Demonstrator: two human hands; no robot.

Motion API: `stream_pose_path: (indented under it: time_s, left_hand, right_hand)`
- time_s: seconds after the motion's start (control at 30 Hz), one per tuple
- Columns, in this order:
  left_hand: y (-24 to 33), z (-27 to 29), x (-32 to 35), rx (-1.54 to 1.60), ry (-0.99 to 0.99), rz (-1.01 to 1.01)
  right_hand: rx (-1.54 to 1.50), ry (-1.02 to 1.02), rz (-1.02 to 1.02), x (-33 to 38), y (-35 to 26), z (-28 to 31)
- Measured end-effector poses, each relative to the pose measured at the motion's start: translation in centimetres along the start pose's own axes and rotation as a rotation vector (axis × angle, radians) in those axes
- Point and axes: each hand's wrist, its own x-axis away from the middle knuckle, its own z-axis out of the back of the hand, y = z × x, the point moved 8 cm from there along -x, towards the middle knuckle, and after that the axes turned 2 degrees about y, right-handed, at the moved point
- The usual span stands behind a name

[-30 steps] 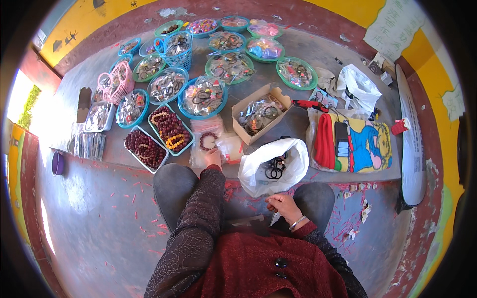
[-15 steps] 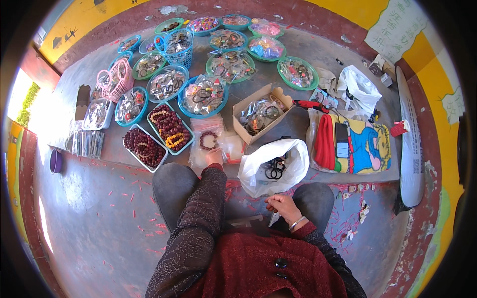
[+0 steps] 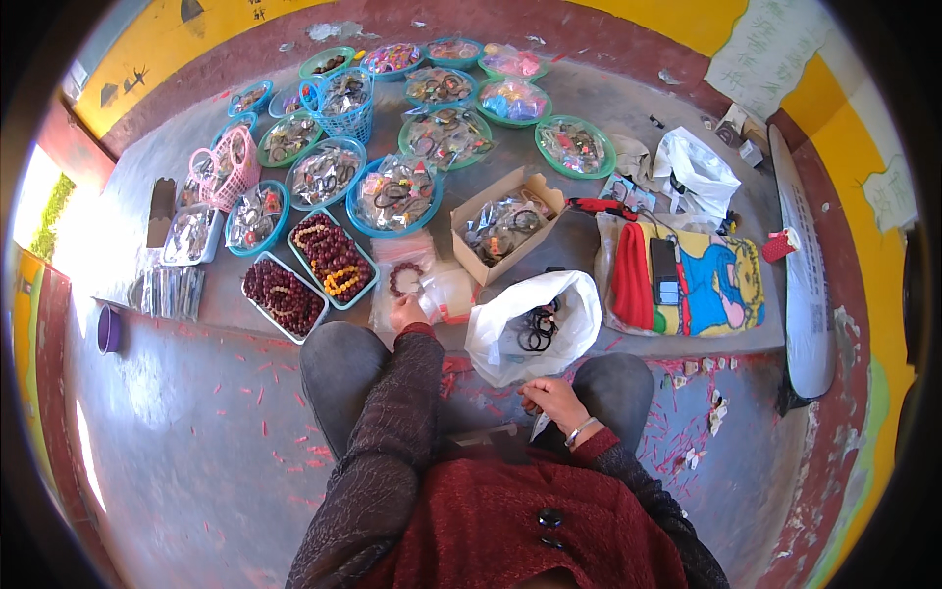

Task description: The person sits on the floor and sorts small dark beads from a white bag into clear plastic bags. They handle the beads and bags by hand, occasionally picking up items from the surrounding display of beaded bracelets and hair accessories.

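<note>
My left hand [image 3: 407, 312] rests at the near edge of a pile of clear plastic bags [image 3: 384, 308], its fingers curled in; what they hold, if anything, is hidden. Just beyond it a dark red bead bracelet [image 3: 420, 267] lies on the bags. My right hand [image 3: 554, 401], with a silver bangle [image 3: 581, 432] at the wrist, is above my right thigh, thumb and fingers pinched together. A small pale piece [image 3: 540, 424] shows under that hand; I cannot make out its kind. Between my hands, slightly farther off, an open white plastic bag [image 3: 489, 351] holds black bands.
Two trays of dark beads [image 3: 370, 286] [image 3: 321, 321] stand left of the bags. Beyond are a cardboard box [image 3: 479, 262] of packets and several basins. At right lie a colourful folded cloth [image 3: 731, 294], a phone [image 3: 664, 263] and a white bag [image 3: 692, 162].
My left hand has drawn back slightly toward me and to the left, away from the bracelet. My right hand stays pinched in nearly the same place. The whole view has shifted a little.
</note>
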Motion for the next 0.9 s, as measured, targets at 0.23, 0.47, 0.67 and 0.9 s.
stream_pose_path:
  time_s: [0.23, 0.47, 0.67, 0.9]
  left_hand:
    - [3.9, -0.7, 3.7, 0.452, -0.289, 0.197]
    - [7.2, 2.7, 20.8, 0.342, -0.839, 0.25]
    - [6.4, 3.6, 23.1, 0.25, -0.929, 0.26]
    - [4.9, 5.7, 22.8, 0.0, -1.198, 0.296]
  right_hand:
    - [0.066, -0.008, 0.039, 0.3, -1.2, -0.8]
    - [-0.487, -0.231, 0.005, 3.6, -4.4, -4.4]
    - [-0.771, -0.09, 0.087, 3.0, -2.3, -3.0]
    - [-0.698, 0.234, 0.324, 4.4, -4.6, 1.9]
